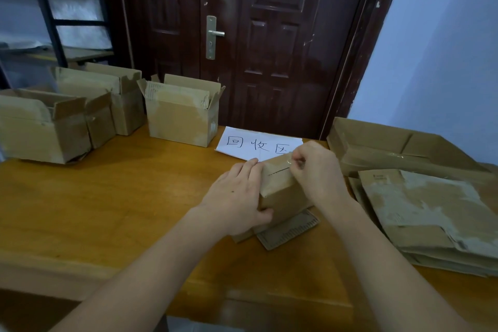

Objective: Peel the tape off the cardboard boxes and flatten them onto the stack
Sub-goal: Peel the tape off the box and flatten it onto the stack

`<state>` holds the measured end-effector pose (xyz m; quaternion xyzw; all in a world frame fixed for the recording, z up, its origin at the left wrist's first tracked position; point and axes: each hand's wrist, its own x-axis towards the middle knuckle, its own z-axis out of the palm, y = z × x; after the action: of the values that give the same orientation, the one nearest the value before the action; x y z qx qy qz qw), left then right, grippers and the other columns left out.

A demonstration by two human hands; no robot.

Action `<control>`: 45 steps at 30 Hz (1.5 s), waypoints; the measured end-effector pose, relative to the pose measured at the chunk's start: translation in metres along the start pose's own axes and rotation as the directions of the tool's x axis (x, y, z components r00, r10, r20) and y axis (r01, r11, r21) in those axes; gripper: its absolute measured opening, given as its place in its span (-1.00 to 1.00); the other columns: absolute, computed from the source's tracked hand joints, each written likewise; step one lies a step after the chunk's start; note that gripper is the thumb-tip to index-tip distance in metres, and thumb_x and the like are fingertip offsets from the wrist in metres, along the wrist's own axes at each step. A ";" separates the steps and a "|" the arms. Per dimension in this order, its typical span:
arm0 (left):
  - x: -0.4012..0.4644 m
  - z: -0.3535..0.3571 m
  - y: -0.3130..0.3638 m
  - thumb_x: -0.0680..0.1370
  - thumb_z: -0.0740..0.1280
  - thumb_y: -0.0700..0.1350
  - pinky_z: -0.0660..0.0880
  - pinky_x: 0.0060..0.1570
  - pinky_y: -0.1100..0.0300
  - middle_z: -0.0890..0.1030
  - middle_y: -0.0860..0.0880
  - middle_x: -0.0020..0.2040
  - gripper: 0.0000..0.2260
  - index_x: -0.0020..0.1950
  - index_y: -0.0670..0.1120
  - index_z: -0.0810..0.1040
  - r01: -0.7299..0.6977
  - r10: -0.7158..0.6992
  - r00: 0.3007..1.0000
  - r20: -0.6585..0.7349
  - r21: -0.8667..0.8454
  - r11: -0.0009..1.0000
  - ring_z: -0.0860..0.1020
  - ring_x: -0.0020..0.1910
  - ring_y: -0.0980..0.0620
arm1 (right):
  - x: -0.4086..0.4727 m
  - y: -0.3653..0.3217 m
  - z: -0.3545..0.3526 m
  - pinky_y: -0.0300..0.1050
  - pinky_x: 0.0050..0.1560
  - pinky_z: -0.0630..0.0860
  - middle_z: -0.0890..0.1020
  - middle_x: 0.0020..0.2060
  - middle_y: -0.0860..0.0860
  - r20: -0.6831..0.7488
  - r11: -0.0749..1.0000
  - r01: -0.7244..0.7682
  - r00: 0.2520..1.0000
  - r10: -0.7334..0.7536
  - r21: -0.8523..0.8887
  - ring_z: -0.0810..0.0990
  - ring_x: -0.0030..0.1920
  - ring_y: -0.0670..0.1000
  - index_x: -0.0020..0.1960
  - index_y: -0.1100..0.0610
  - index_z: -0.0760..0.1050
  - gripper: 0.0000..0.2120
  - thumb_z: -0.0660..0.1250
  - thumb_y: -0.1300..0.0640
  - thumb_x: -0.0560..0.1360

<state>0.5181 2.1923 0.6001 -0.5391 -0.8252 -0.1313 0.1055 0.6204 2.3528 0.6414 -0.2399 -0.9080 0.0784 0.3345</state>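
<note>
2 hands (237, 194) grip 1 rough cardboard box (283, 191).

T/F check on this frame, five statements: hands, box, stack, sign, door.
1. The left hand holds the side of the small box. True.
2. The right hand rests flat on the table. False: it pinches clear tape at the box's top edge.
3. The flattened stack lies to the person's right. True.
4. The paper sign is taped to the door. False: it lies on the table.
5. All unfolded boxes are sealed. False: the open box near the door has its flaps up.
</note>
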 end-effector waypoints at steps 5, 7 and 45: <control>0.005 -0.004 -0.001 0.53 0.29 0.39 0.20 0.54 -0.02 0.12 -0.06 0.66 -0.12 0.65 -0.06 0.02 -0.006 0.002 0.999 0.041 0.086 0.996 0.17 0.59 -0.06 | -0.010 -0.008 0.008 -0.17 0.05 0.51 0.65 -0.05 -0.11 0.172 0.992 0.112 0.978 -0.121 0.065 0.50 0.02 -0.10 -0.01 0.07 0.67 -0.80 0.27 0.09 0.62; 0.008 -0.009 0.000 0.52 0.29 0.40 0.18 0.55 -0.02 0.16 -0.07 0.65 -0.12 0.64 -0.06 0.06 0.000 -0.012 0.996 0.093 0.125 0.992 0.19 0.60 -0.07 | -0.009 -0.005 0.007 -0.37 0.04 0.45 0.66 0.03 -0.17 0.172 0.988 0.045 0.983 -0.070 0.148 0.50 -0.01 -0.21 -0.01 0.07 0.71 -0.78 0.28 0.10 0.63; 0.035 -0.004 0.029 0.61 0.11 0.40 0.40 0.31 -0.01 0.45 -0.10 0.33 -0.31 0.49 -0.11 0.29 0.030 -0.029 1.000 -0.010 0.202 0.979 0.43 0.27 -0.10 | -0.002 0.032 0.002 -0.13 0.20 0.28 0.54 0.38 -0.06 0.216 0.887 -0.313 0.944 0.250 0.341 0.43 0.38 0.00 0.09 -0.03 0.72 -0.76 0.40 -0.13 0.56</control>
<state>0.5305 2.2327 0.6179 -0.5128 -0.8418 -0.0501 0.1609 0.6329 2.3794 0.6288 -0.2947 -0.8567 0.3157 0.2821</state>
